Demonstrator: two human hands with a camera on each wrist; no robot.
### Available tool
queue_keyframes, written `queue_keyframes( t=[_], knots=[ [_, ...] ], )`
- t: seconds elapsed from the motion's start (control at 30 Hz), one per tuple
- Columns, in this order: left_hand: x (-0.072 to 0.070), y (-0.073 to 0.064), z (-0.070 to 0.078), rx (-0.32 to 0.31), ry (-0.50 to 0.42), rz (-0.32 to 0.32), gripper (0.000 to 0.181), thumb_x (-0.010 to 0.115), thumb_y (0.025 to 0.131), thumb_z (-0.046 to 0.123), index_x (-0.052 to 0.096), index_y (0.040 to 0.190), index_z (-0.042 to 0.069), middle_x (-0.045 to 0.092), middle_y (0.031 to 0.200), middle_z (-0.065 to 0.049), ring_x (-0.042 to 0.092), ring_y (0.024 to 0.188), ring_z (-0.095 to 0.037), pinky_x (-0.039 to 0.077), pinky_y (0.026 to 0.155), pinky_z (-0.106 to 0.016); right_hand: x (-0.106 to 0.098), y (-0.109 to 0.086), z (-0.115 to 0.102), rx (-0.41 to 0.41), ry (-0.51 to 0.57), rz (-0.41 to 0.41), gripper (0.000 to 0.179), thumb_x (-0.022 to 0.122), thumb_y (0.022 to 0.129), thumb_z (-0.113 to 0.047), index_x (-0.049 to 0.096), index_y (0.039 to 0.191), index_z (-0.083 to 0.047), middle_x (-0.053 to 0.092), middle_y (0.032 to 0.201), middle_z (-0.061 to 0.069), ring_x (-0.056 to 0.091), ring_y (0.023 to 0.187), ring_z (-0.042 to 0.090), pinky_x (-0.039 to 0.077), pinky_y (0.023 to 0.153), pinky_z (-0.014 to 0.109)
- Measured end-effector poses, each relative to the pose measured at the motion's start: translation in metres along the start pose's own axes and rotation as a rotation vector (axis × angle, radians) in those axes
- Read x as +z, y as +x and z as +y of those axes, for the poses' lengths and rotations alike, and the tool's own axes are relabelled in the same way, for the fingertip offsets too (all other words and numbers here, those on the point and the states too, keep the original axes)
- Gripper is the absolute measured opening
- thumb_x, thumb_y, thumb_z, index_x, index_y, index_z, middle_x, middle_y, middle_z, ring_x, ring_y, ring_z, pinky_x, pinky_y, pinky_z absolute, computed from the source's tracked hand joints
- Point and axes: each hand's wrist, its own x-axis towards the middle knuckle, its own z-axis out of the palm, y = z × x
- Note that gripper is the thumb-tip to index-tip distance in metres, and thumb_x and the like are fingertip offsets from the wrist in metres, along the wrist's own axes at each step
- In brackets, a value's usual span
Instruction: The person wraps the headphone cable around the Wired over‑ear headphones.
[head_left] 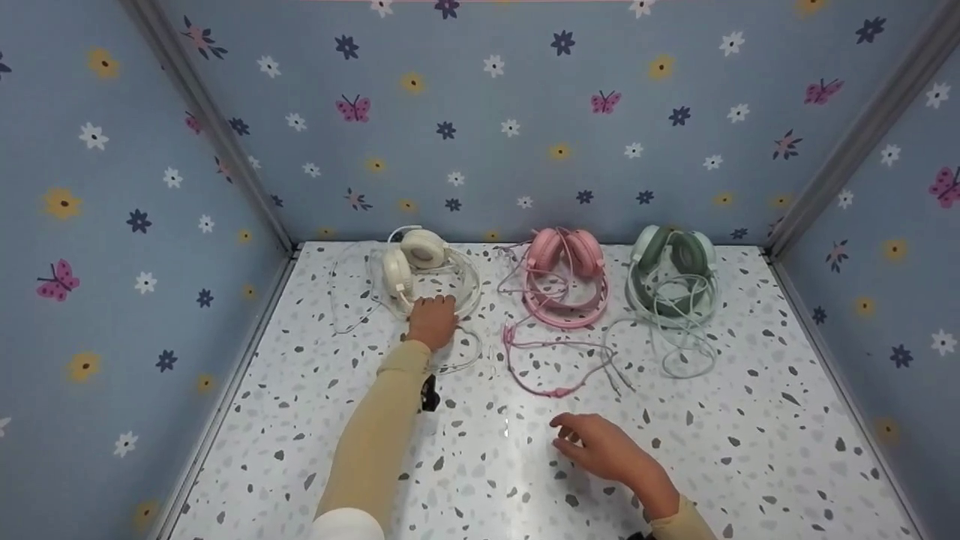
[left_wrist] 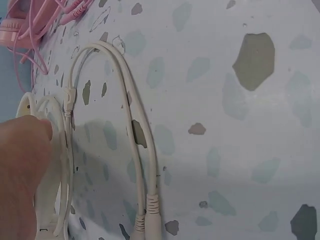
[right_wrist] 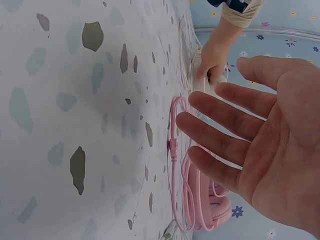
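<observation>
White headphones [head_left: 397,274] lie at the back left of the speckled tabletop, ear cups toward the wall. My left hand [head_left: 433,322] grips the near side of their headband, fingers bent over it; the right wrist view shows the thumb and fingers on either side of the band. A white cable [left_wrist: 145,150] loops over the tabletop beside this hand, its two plugs side by side. Nothing is in my right hand [head_left: 600,450], which hovers palm inward over the front right part, fingers loosely spread in the right wrist view.
Pink headphones [head_left: 587,253] lie at the back middle, their pink cable [head_left: 536,390] curving toward the front. Right of them, green headphones [head_left: 697,255] have a tangled pale cable [head_left: 686,360] lying over them. Flower-patterned walls [head_left: 495,112] enclose the back and both sides.
</observation>
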Motion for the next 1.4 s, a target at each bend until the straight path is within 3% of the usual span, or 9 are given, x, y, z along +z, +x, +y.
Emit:
queue_keyframes(
  t=[0.27,0.4,0.53,0.63,0.73,0.83,1.1,1.27,1.4],
  knots=[
    [-0.013,0.002,0.011,-0.155,-0.114,0.057,0.067,0.049,0.091,0.062,0.058,0.126,0.006,0.067,0.098,-0.016,0.063,0.091,-0.04,0.032,0.096,-0.064,0.005,0.0,0.003,0.015,0.036,-0.022,0.027,0.06,0.098,-0.022,0.063,0.119,-0.006,0.067,0.101,-0.004,0.063,0.089,0.011,0.052,0.075,0.036],
    [-0.025,0.003,0.02,-0.167,-0.088,0.058,0.067,0.051,0.083,0.074,0.066,0.087,0.009,0.062,0.067,-0.008,0.062,0.067,-0.03,0.039,0.09,-0.06,0.005,-0.001,0.005,0.016,0.04,-0.025,0.028,0.059,0.098,-0.025,0.063,0.119,-0.006,0.067,0.1,-0.004,0.063,0.089,0.011,0.052,0.075,0.036],
    [-0.034,0.001,0.025,-0.13,-0.157,0.008,0.055,0.058,0.089,0.06,0.052,0.06,0.013,0.051,0.054,-0.004,0.052,0.053,-0.022,0.05,0.065,-0.047,0.006,-0.001,0.007,0.008,0.041,-0.012,0.029,0.059,0.098,-0.027,0.063,0.119,-0.007,0.067,0.1,-0.004,0.063,0.088,0.011,0.052,0.074,0.035],
    [-0.039,-0.002,0.027,-0.1,-0.267,-0.049,0.043,0.058,0.095,0.043,0.059,0.071,0.007,0.058,0.066,-0.009,0.056,0.06,-0.024,0.05,0.06,-0.044,0.008,-0.001,0.008,-0.002,0.05,-0.008,0.027,0.059,0.098,-0.024,0.063,0.118,-0.007,0.067,0.099,-0.005,0.063,0.088,0.011,0.052,0.074,0.035],
    [-0.042,-0.003,0.028,-0.097,-0.356,-0.081,0.039,0.051,0.099,0.032,0.06,0.109,-0.005,0.064,0.091,-0.018,0.063,0.078,-0.03,0.051,0.071,-0.047,0.009,-0.002,0.008,-0.002,0.071,-0.018,0.025,0.06,0.098,-0.021,0.063,0.118,-0.006,0.067,0.099,-0.004,0.063,0.088,0.012,0.052,0.074,0.034],
    [-0.044,-0.001,0.028,-0.134,-0.395,-0.01,0.052,0.044,0.101,0.031,0.044,0.133,-0.009,0.063,0.1,-0.021,0.064,0.084,-0.034,0.051,0.074,-0.049,0.01,-0.004,0.007,0.006,0.085,-0.024,0.025,0.059,0.098,-0.02,0.064,0.118,-0.005,0.067,0.099,-0.004,0.063,0.088,0.013,0.053,0.074,0.034],
    [-0.056,0.003,0.023,-0.212,-0.271,0.335,0.055,0.04,0.098,0.046,0.059,0.111,-0.004,0.049,0.055,-0.005,0.046,0.043,-0.018,0.04,0.04,-0.037,0.008,-0.005,0.006,0.035,0.06,-0.02,0.025,0.06,0.098,-0.02,0.064,0.118,-0.005,0.067,0.098,-0.003,0.063,0.087,0.012,0.052,0.075,0.035],
    [-0.061,0.0,0.018,-0.165,-0.116,0.299,0.085,0.059,0.08,0.072,0.055,0.118,-0.004,0.046,0.052,-0.002,0.041,0.04,-0.014,0.04,0.039,-0.034,0.007,-0.005,0.01,0.032,0.057,-0.015,0.025,0.059,0.098,-0.02,0.063,0.119,-0.006,0.067,0.099,-0.004,0.063,0.088,0.011,0.052,0.074,0.035],
    [-0.065,-0.003,0.018,-0.137,-0.08,0.274,0.052,0.074,0.08,0.039,0.055,0.107,-0.001,0.052,0.059,-0.007,0.052,0.047,-0.022,0.046,0.046,-0.039,0.007,-0.003,0.011,0.045,0.053,-0.011,0.027,0.059,0.099,-0.022,0.063,0.12,-0.006,0.066,0.098,-0.004,0.062,0.087,0.011,0.052,0.073,0.035]
  ],
)
